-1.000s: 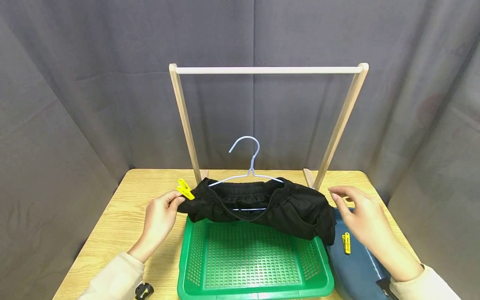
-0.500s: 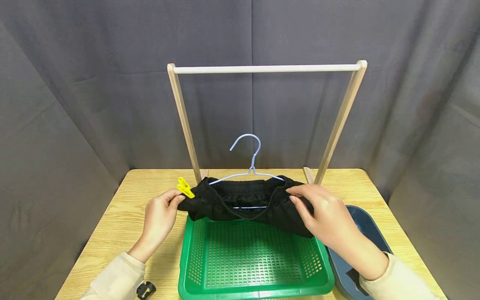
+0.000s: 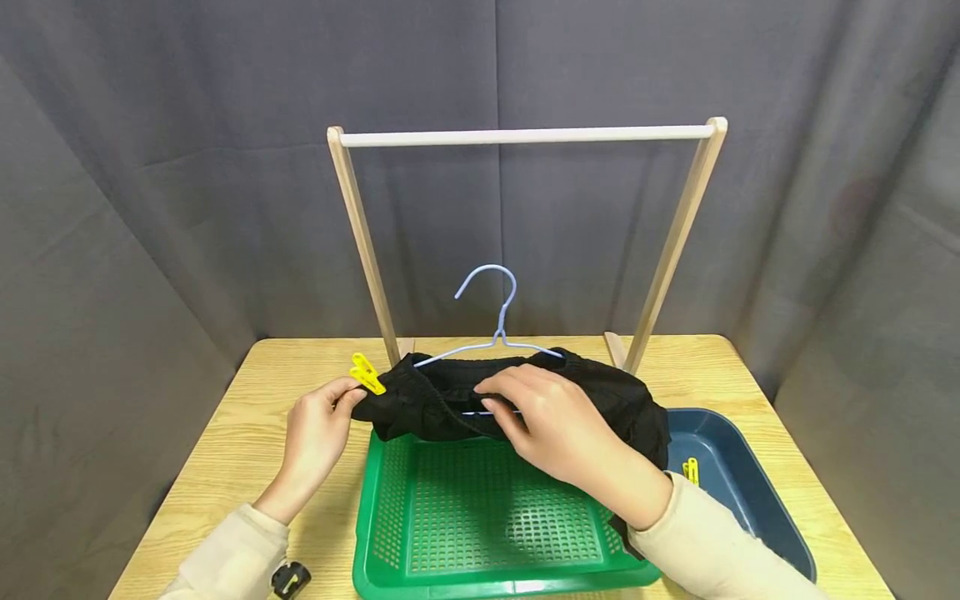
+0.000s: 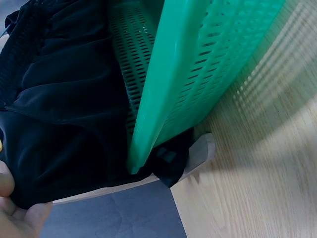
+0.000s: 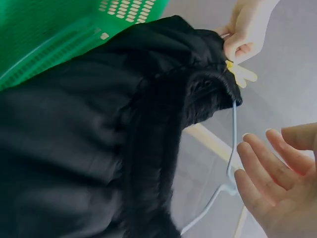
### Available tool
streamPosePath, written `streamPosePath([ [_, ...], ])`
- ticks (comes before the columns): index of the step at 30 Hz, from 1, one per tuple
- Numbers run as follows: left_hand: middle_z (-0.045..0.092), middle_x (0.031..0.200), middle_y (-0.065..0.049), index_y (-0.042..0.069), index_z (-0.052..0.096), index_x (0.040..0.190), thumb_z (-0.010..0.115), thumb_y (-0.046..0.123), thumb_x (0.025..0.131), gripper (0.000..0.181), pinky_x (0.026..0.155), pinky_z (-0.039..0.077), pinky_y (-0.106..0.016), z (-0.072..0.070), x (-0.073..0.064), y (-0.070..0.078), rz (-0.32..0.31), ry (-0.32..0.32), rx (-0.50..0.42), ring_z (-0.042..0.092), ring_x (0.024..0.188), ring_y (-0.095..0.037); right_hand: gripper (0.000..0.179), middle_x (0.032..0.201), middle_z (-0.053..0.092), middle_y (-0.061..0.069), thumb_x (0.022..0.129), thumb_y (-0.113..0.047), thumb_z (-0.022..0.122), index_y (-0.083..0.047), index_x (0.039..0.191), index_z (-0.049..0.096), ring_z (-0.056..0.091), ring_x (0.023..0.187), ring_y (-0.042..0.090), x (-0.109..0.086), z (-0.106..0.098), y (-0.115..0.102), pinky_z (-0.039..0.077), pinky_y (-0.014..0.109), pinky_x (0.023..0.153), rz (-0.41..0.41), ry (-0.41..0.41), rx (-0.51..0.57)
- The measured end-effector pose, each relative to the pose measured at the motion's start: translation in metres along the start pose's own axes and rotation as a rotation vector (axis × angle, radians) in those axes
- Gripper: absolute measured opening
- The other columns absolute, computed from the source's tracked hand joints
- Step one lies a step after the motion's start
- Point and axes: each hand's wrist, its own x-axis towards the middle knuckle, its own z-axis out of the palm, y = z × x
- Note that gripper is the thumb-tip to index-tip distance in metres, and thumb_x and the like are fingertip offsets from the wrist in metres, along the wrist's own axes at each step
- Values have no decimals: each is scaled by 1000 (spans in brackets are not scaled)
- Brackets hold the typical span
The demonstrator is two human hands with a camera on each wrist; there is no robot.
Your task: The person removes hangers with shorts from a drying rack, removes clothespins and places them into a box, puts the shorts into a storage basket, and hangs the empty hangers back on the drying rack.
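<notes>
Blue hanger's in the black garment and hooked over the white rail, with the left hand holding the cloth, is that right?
Not quite: the head view shows the blue hanger below the white rail, its hook free. It is in the black garment, which the left hand does hold.

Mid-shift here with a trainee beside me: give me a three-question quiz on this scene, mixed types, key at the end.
1. Multiple choice: What does the left hand pinch?
a) the green basket
b) the black garment
c) the wooden upright

2. True or false: The hanger is off the white bar.

3. Fill in the blank: One yellow clip is on the garment; a second clip lies in the ____ tray.

Key: 1. b; 2. true; 3. dark blue.
</notes>
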Motion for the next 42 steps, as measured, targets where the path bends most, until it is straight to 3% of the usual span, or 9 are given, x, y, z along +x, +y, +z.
streamPosePath([
  [9,69,83,-8,6,75,97,69,10,93,8,58,36,-32,-1,-1,6,-16,-2,-7,46,62,-21,12,101,70,-1,94,-12,68,-10,105,71,66,95,14,27,19,-22,52,29,85,-36,-18,19],
  [18,62,69,-6,5,74,94,68,9,93,7,49,32,-28,-1,-5,8,31,-1,-2,38,50,-15,14,104,71,-2,95,-14,67,-12,109,71,66,98,14,53,29,-46,52,29,86,29,-82,113],
  [29,63,70,-4,6,74,93,67,8,94,8,46,32,-26,-3,-7,10,43,-15,-4,35,46,-11,21,101,69,-3,96,-25,67,-11,112,69,63,88,13,76,39,-61,50,26,84,-29,-134,-136],
  [35,53,62,-1,4,74,96,64,8,96,11,44,31,-24,-5,-9,11,21,-50,-17,34,43,-11,22,97,68,-4,97,-26,65,-11,112,70,64,85,12,87,43,-62,49,25,88,-42,-162,-180],
  [42,54,62,-1,6,74,91,64,8,96,11,47,32,-26,-4,-8,13,22,-51,4,35,46,-12,24,98,68,-5,93,-22,67,-13,115,69,62,87,13,98,48,-59,51,25,78,13,-248,-255],
])
